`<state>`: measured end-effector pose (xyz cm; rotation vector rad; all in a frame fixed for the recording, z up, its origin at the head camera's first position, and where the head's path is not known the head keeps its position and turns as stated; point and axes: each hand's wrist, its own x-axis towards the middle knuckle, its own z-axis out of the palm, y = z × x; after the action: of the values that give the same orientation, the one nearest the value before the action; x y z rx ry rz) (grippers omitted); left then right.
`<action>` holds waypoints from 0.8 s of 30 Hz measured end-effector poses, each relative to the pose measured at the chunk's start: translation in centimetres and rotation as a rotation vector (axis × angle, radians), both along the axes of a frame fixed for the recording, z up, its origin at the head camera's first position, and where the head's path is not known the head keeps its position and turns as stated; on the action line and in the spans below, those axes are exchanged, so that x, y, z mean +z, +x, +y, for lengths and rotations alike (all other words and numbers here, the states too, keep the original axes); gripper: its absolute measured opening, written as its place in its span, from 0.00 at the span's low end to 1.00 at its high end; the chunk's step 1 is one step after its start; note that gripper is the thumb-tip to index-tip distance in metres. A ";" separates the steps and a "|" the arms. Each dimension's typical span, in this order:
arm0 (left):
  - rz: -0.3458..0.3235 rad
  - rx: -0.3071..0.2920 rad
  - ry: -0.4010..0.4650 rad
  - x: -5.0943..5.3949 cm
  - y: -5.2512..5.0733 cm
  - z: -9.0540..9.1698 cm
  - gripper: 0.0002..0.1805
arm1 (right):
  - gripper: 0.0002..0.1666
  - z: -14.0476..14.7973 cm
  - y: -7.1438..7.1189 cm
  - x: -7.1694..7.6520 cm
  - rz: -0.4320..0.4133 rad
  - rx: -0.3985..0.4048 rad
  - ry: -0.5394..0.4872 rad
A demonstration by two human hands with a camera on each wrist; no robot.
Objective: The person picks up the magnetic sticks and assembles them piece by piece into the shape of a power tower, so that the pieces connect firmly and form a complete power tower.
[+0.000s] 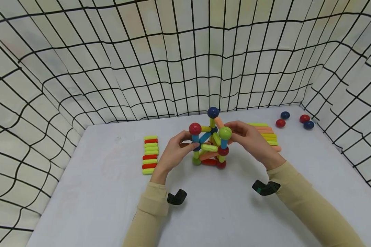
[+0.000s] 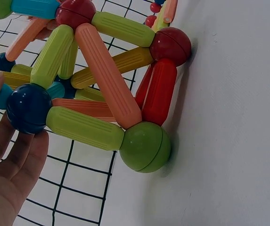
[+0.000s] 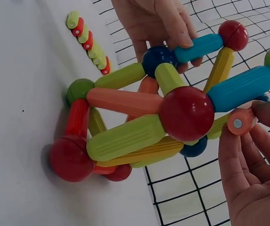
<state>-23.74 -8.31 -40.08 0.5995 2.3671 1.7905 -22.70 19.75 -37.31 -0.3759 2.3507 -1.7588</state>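
Observation:
A structure of magnetic rods and balls (image 1: 209, 148) stands on the table in front of me. My left hand (image 1: 174, 152) holds its left side, thumb and fingers on the light-blue rod (image 3: 200, 48) and against the dark-blue ball (image 2: 29, 108) under it. My right hand (image 1: 248, 139) pinches an orange rod (image 3: 241, 121) between thumb and fingers; its metal-tipped end faces the right wrist camera. That rod leans beside the green ball (image 1: 225, 133) at the structure's right. A red ball (image 1: 195, 128) tops the left column, and a dark-blue ball (image 1: 213, 112) the rear one.
A row of yellow-green and red rods (image 1: 150, 155) lies left of the structure. More yellow and orange rods (image 1: 267, 135) lie behind my right hand. Red and dark-blue balls (image 1: 304, 118) sit at the back right. Black netting (image 1: 185, 65) over white cloth surrounds the table.

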 end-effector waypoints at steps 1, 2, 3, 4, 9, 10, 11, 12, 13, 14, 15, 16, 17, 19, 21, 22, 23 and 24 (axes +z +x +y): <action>-0.001 0.002 0.000 0.0 0.0 0.0 0.13 | 0.24 -0.1 -0.1 -0.1 -0.003 -0.001 0.002; 0.001 0.001 0.000 0.0 0.0 0.0 0.14 | 0.24 -0.1 -0.1 -0.2 -0.008 -0.001 0.002; 0.002 0.001 0.000 0.0 0.0 0.0 0.14 | 0.25 -0.2 -0.2 -0.3 -0.014 -0.005 0.002; 0.002 0.001 0.000 0.0 0.1 0.0 0.14 | 0.25 -0.2 -0.2 -0.4 -0.021 -0.008 -0.001; 0.002 0.000 0.005 0.0 0.0 0.1 0.14 | 0.24 -0.6 -0.5 -0.7 -0.033 -0.024 -0.003; 0.001 0.000 0.007 0.0 0.0 0.1 0.14 | 0.24 -0.7 -0.6 -0.7 -0.035 -0.026 -0.007; 0.000 0.001 0.007 0.0 0.0 0.0 0.14 | 0.24 -0.9 -0.7 -0.7 -0.035 -0.029 -0.008; -0.001 0.001 0.008 0.0 0.0 0.1 0.14 | 0.24 -1.0 -0.7 -0.8 -0.038 -0.030 -0.012; -0.001 0.000 0.009 0.0 0.0 0.1 0.14 | 0.25 -1.0 -0.8 -0.8 -0.041 -0.030 -0.018; -0.001 0.001 0.009 0.0 0.0 0.1 0.15 | 0.25 -1.1 -0.8 -0.8 -0.048 -0.031 -0.020; 0.000 0.001 0.009 0.0 0.0 0.1 0.14 | 0.25 -1.2 -0.8 -0.9 -0.057 -0.031 -0.020; 0.002 0.001 0.007 0.0 0.0 0.1 0.14 | 0.25 -1.2 -0.8 -0.9 -0.065 -0.029 -0.020; 0.003 0.002 0.005 0.0 0.0 0.1 0.14 | 0.25 -1.2 -0.8 -0.9 -0.071 -0.026 -0.019; 0.008 0.001 0.003 0.0 0.0 0.1 0.14 | 0.25 -1.2 -0.8 -1.0 -0.074 -0.017 -0.014; 0.012 0.002 0.001 0.0 0.0 0.1 0.13 | 0.25 -1.0 -0.8 -1.1 -0.059 -0.003 -0.006; 0.014 0.001 0.000 0.0 0.0 0.1 0.13 | 0.25 -0.9 -0.8 -1.1 -0.046 0.004 0.001; 0.016 0.001 -0.002 0.0 0.0 0.0 0.13 | 0.24 -0.8 -0.7 -1.0 -0.029 0.015 0.016; 0.017 0.001 -0.002 0.0 0.0 0.0 0.13 | 0.24 -0.5 -0.6 -1.0 -0.013 0.028 0.030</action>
<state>-23.71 -8.28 -40.11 0.6153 2.3801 1.7905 -23.30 19.21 -38.32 -0.3899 2.3478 -1.7066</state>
